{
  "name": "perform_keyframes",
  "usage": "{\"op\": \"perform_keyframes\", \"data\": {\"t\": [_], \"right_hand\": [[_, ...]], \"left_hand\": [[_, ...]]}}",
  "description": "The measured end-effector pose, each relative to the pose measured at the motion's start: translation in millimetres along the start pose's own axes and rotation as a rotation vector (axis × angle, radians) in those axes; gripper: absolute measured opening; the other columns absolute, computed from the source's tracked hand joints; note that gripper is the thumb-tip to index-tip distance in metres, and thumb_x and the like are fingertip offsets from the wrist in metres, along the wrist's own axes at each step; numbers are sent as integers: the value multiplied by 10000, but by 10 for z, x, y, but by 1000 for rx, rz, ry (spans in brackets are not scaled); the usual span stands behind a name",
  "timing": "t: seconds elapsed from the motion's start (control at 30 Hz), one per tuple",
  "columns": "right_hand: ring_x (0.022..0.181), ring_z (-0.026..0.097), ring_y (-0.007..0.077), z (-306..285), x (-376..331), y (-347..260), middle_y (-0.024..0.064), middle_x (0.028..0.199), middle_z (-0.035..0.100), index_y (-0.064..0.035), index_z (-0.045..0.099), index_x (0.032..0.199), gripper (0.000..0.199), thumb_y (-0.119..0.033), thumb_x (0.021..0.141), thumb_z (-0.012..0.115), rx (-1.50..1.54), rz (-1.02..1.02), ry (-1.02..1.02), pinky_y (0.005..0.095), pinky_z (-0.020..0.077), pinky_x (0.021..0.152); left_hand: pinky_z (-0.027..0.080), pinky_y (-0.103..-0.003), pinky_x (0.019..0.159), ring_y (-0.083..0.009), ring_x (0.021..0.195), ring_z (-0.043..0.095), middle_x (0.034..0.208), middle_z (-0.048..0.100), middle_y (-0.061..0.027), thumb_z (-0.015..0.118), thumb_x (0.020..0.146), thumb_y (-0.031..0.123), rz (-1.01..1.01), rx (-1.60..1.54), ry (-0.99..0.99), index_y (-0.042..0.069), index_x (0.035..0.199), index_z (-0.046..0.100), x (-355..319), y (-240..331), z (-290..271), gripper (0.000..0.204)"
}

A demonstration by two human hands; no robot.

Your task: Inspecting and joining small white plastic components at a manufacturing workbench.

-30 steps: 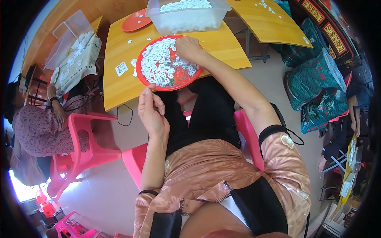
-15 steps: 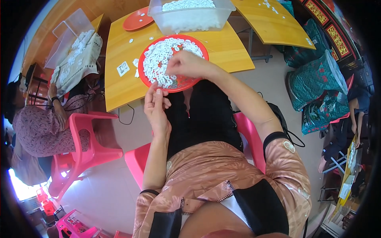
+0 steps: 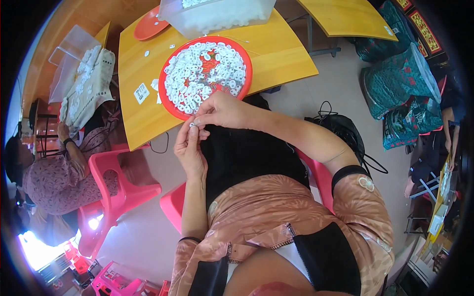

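My left hand [image 3: 190, 150] is raised just off the near rim of a red plate [image 3: 250, 74], its thumb and fingers pinching a small white plastic piece [image 3: 192, 125]. Over it comes my right hand [image 3: 220, 111], thumb and forefinger pressed together at the same piece, fingertips meeting those of the left. The plate carries a thick layer of small white oval pieces [image 3: 185, 74] with holes in them. Patches of its patterned red bottom show through at the middle and right.
Behind the plate stands a translucent tub [image 3: 217, 17] of white pieces, beside another red plate [image 3: 148, 24] on the yellow table [image 3: 281, 59]. At left a person sits on a pink chair [image 3: 121, 182] by a cloth [image 3: 94, 93]. Green sacks [image 3: 395, 89] stand at right.
My right hand has moved from inside the plate toward me, down to the left fingertips. The left hand has closed on a white piece. The whole view has shifted slightly.
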State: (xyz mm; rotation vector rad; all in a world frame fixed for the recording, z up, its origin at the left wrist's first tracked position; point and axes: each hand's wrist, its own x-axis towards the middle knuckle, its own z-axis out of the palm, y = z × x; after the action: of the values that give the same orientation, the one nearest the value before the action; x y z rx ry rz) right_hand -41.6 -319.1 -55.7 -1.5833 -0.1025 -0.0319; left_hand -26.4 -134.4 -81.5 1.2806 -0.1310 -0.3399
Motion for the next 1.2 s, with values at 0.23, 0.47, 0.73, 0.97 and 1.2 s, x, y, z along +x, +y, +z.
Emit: {"op": "perform_keyframes", "data": {"t": [0.23, 0.47, 0.73, 0.97, 1.2], "right_hand": [[679, 693, 291, -36, 191, 77, 144, 747, 679, -29, 644, 1022, 146, -132, 944, 709, -339, -233, 300, 376, 529, 603], [585, 624, 212, -34, 501, 247, 32, 719, 584, -79, 633, 969, 160, -182, 918, 744, -556, -704, 217, 334, 489, 491], [555, 591, 182, -100, 656, 445, 6, 690, 535, -81, 602, 931, 202, -227, 925, 741, -583, -752, 288, 307, 459, 460], [579, 610, 136, -249, 567, 606, 10, 742, 582, -45, 632, 945, 147, -160, 888, 704, -786, -930, 226, 270, 472, 475], [566, 611, 138, -425, 472, 558, 4, 708, 563, -42, 660, 973, 155, -106, 842, 712, -779, -779, 217, 289, 467, 469]], "left_hand": [[523, -300, 718, -210, 773, 641, 962, 703, -128, 598, 1017, 30, 409, 522, -11, -29, 1122, 680, 435, -175, -104, 145], [566, -382, 832, -339, 1039, 703, 1169, 728, -157, 680, 961, 376, 572, 820, -446, 2, 1164, 700, 884, -590, -603, 426], [572, -364, 896, -262, 1119, 702, 1283, 716, -110, 665, 943, 243, 634, 1148, -621, 30, 1225, 702, 1031, -464, -496, 355], [584, -382, 794, -300, 981, 726, 1100, 745, -105, 748, 826, 157, 569, 905, -434, 43, 1141, 710, 798, -811, -567, 338], [536, -391, 628, -300, 736, 678, 922, 680, -121, 758, 716, 75, 912, 1162, -507, 62, 932, 687, 926, -711, -266, 228]]}}
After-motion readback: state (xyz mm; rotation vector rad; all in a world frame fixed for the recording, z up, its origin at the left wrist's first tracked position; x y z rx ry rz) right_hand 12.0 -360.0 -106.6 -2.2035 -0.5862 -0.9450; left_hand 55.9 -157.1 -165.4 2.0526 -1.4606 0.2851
